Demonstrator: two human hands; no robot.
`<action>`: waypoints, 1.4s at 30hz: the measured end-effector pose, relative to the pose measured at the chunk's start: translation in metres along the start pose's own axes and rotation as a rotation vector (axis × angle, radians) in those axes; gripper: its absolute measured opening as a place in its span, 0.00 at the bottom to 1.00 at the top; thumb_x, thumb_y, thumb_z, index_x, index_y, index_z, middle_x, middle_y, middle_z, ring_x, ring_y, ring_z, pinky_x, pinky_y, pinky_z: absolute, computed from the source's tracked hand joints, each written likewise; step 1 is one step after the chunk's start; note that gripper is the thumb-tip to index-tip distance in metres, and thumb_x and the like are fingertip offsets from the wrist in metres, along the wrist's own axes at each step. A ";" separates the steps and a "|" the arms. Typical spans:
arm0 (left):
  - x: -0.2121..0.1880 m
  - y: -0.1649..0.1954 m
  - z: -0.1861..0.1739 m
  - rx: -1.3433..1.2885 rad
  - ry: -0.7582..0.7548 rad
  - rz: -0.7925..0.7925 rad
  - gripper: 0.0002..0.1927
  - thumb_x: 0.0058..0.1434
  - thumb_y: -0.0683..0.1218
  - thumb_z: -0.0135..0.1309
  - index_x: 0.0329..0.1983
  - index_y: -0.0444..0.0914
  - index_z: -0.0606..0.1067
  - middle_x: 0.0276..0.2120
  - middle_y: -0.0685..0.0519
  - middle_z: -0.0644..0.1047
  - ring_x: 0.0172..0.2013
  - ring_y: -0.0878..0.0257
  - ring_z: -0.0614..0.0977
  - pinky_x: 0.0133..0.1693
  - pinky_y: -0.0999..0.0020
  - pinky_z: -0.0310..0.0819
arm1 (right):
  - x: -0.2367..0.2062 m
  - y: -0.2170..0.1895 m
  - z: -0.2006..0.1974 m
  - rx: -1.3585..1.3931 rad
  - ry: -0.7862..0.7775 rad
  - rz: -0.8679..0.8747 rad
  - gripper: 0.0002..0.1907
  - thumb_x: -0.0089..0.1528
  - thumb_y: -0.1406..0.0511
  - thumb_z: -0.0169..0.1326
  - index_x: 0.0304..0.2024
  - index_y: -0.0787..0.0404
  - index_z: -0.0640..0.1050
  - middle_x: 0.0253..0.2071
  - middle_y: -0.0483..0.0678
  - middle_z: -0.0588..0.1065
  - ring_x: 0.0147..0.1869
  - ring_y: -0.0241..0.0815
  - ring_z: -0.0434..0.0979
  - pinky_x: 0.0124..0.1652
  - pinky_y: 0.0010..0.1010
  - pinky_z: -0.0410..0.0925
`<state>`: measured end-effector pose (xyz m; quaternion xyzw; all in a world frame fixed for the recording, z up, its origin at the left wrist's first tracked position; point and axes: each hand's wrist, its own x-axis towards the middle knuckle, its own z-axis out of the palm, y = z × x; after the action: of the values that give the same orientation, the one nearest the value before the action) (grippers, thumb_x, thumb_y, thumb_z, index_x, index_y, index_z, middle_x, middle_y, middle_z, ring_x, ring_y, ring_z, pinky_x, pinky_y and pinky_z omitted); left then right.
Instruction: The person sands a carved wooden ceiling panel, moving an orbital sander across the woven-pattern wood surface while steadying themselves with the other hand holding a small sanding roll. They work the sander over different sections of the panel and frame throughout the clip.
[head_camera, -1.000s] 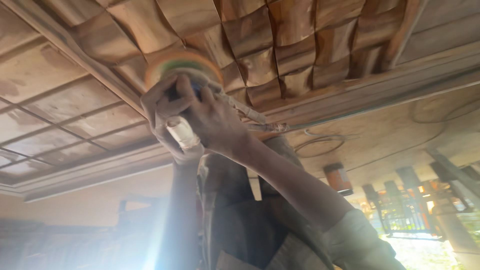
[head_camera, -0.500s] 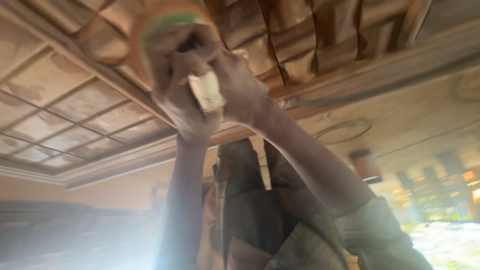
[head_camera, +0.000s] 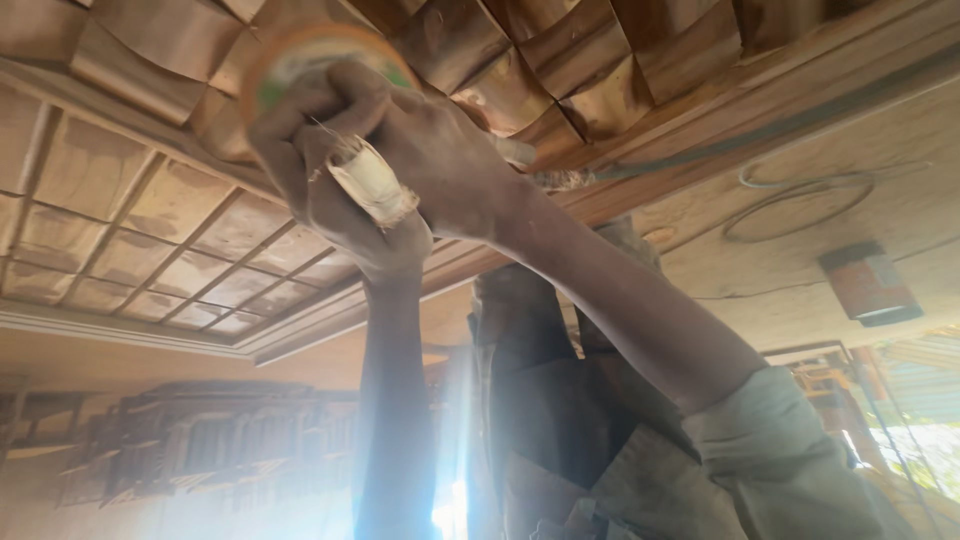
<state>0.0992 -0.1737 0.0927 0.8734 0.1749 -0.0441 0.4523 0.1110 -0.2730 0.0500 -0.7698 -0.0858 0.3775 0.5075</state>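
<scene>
I look up at a wooden ceiling with both arms raised. My left hand (head_camera: 325, 185) and my right hand (head_camera: 450, 150) are clasped together around a round tool (head_camera: 300, 60) with an orange rim and a green face. A short white wrapped handle (head_camera: 372, 185) sticks out between my fingers. The disc sits right against the woven wooden ceiling panel (head_camera: 600, 50), beside a long wooden beam (head_camera: 760, 120). My right forearm runs down to a grey-green sleeve (head_camera: 780, 460).
A gridded wooden ceiling section (head_camera: 150, 240) spreads to the left. A looped cable (head_camera: 800, 200) and a reddish cylinder (head_camera: 868, 285) hang on the paler ceiling at right. Dark cloth (head_camera: 540, 400) hangs behind my arms. Stacked carved woodwork (head_camera: 200, 440) stands low left, with bright glare below.
Both hands with the tool have risen and shifted slightly left, closer to the woven panel. The view has drawn nearer, so the hands look larger.
</scene>
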 end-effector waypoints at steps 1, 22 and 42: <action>-0.002 0.000 -0.001 0.034 -0.021 0.017 0.16 0.72 0.52 0.47 0.45 0.36 0.77 0.52 0.46 0.71 0.54 0.55 0.77 0.51 0.58 0.76 | -0.001 0.000 0.000 0.004 0.004 -0.010 0.23 0.68 0.60 0.56 0.59 0.64 0.67 0.53 0.56 0.76 0.41 0.49 0.85 0.35 0.38 0.80; -0.027 -0.044 -0.010 0.152 0.228 -0.358 0.13 0.68 0.52 0.52 0.45 0.39 0.72 0.42 0.52 0.74 0.43 0.61 0.82 0.41 0.62 0.80 | 0.000 -0.026 0.067 -0.572 0.064 -0.254 0.20 0.70 0.66 0.58 0.64 0.54 0.71 0.64 0.59 0.67 0.48 0.53 0.78 0.44 0.42 0.80; -0.129 -0.026 0.018 -0.463 0.012 -0.199 0.09 0.68 0.49 0.55 0.47 0.40 0.78 0.47 0.48 0.76 0.50 0.54 0.79 0.51 0.58 0.77 | -0.107 -0.015 0.014 -0.182 -0.081 0.253 0.34 0.60 0.66 0.58 0.66 0.63 0.61 0.61 0.58 0.69 0.59 0.57 0.78 0.52 0.45 0.77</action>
<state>-0.0286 -0.2082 0.0922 0.7251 0.2683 -0.0421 0.6328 0.0300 -0.3111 0.1127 -0.8014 -0.0421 0.4599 0.3802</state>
